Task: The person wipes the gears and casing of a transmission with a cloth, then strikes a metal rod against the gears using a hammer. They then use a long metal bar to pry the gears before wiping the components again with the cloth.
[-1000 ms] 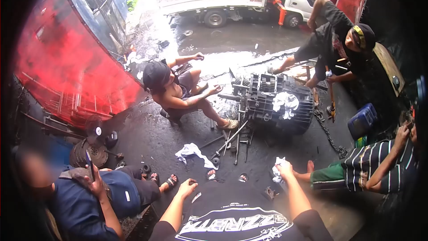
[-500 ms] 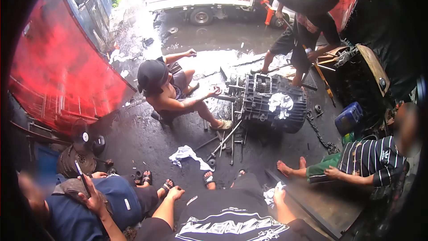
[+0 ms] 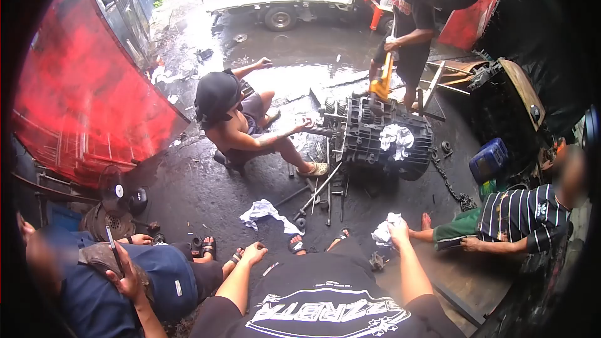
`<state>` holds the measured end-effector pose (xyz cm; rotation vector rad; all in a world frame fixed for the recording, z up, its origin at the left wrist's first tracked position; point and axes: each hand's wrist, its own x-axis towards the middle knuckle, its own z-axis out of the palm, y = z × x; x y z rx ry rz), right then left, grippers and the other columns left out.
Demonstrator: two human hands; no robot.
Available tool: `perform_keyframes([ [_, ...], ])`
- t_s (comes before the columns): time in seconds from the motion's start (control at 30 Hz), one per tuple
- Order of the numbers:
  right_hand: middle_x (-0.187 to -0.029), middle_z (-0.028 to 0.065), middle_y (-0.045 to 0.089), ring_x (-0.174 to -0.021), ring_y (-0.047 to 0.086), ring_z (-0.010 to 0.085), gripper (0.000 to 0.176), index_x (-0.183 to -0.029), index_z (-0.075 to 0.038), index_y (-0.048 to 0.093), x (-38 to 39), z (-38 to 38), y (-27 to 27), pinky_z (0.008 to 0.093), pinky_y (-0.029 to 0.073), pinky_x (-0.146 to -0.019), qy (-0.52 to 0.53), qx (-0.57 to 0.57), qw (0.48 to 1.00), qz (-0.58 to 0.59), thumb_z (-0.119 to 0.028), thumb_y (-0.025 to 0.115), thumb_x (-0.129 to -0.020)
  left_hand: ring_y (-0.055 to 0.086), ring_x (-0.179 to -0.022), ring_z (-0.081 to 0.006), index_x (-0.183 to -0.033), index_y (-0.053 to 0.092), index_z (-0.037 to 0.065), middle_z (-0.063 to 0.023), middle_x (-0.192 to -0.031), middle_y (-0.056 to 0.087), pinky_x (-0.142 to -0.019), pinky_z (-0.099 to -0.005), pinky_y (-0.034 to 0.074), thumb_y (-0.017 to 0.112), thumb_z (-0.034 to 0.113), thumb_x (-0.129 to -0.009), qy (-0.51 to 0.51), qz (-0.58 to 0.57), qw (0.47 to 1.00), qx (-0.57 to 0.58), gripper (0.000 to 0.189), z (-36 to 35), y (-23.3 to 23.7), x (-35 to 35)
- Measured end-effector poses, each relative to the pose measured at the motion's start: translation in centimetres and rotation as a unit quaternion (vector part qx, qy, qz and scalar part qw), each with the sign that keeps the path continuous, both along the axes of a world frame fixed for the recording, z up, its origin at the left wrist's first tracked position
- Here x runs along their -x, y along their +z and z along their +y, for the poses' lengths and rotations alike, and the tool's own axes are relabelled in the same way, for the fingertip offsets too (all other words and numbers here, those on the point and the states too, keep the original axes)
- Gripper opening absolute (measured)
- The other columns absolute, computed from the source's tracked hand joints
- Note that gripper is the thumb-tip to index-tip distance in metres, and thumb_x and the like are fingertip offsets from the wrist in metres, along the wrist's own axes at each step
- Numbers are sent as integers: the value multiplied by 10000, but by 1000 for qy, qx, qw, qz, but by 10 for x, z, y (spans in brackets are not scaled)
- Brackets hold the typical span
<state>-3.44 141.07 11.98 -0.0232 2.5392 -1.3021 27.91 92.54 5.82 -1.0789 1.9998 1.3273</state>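
Note:
My right hand (image 3: pixel 398 234) is closed round a crumpled white rag (image 3: pixel 385 230), held out above the floor in front of me. Near my knee, my left hand (image 3: pixel 253 253) has its fingers curled in; whether anything is inside them I cannot make out. Farther forward, a large metal gearbox (image 3: pixel 369 166) with exposed gears on top rests on the floor, and a crumpled white cloth (image 3: pixel 397 141) lies on it. Another white rag (image 3: pixel 264 214) is spread on the dark floor ahead of my feet.
A person (image 3: pixel 219 112) sits left of the gearbox; another (image 3: pixel 410 44) stands behind it with a yellow-orange tool (image 3: pixel 383 81). People sit on both sides of me. Long bars and wrenches (image 3: pixel 318 195), a chain (image 3: pixel 454 188) and a blue jug (image 3: pixel 489 161) are on the floor.
My right hand has moved forward and up with the rag. My left hand has shifted slightly forward. The standing person has brought the yellow-orange tool over the gearbox.

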Motion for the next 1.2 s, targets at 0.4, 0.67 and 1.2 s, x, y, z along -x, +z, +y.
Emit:
perform_keyframes([
  [0.4, -1053, 208, 679, -1004, 660, 318, 381, -1083, 4, 641, -97, 29, -10, 399, 499, -873, -86, -205, 966, -130, -271, 679, -821, 664, -650, -152, -1057, 631, 6, -88, -894, 704, -582, -273, 519, 639, 269, -862, 84, -32, 993, -75, 328, -2, -10, -32],
  [0.67, -1041, 135, 698, -966, 659, 224, 342, -1101, 22, 652, -147, 46, -23, 357, 502, -850, -234, -62, 956, -166, -145, 697, -806, 598, -576, -120, -1056, 649, 60, -41, -791, 661, -489, -263, 471, 666, 233, -857, 62, -13, 997, -36, 264, -12, -28, -40],
  [1.2, -985, 119, 676, -912, 635, 212, 339, -1077, 1, 638, -104, 8, -11, 360, 492, -819, -131, -49, 988, -70, -183, 695, -798, 661, -731, -158, -1102, 642, 30, -79, -872, 691, -648, -297, 556, 674, 243, -845, 75, 11, 996, -38, 336, -6, 3, -18],
])
